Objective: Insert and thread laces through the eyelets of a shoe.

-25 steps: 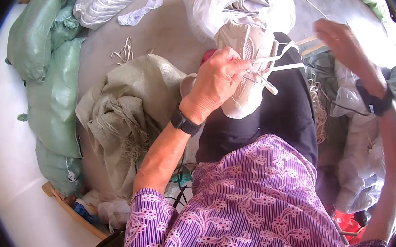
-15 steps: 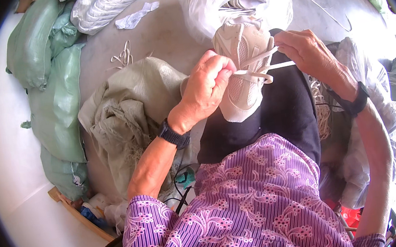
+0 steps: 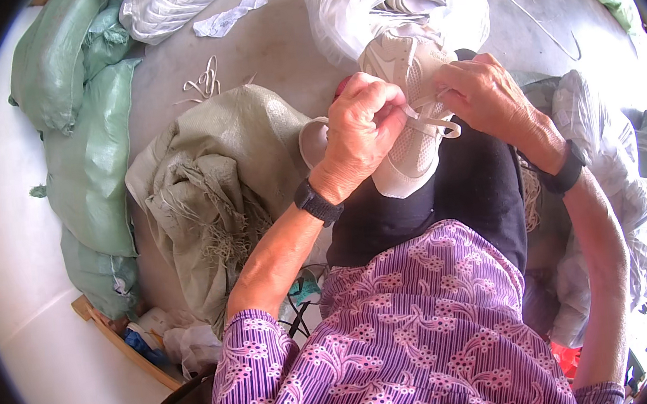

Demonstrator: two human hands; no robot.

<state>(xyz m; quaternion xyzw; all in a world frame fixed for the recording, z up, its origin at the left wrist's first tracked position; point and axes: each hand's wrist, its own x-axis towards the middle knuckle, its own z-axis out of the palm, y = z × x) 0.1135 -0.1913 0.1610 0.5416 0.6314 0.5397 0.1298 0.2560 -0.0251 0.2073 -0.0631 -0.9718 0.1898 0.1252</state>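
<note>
Shoe (image 3: 408,108), white with mesh sides, rests sole-down on the dark-trousered lap. Left hand (image 3: 363,124) curls against its side, fingers pinched on a flat white lace (image 3: 432,117); right hand (image 3: 489,96) pinches what seems the other end, partly hidden. Crumpled woven sack (image 3: 212,174) lies beside, glossy plastic bag (image 3: 367,3) beyond the toe.

Hidden under the fingers and cut by the rim

The left hand (image 3: 363,124) covers the near side of the white shoe (image 3: 407,100); its fingers (image 3: 385,114) hide where the lace (image 3: 436,117) runs. Beyond the fingers, the plastic bag (image 3: 352,12) veils more shoes. The green sacks (image 3: 73,109) blur at the rim.
</note>
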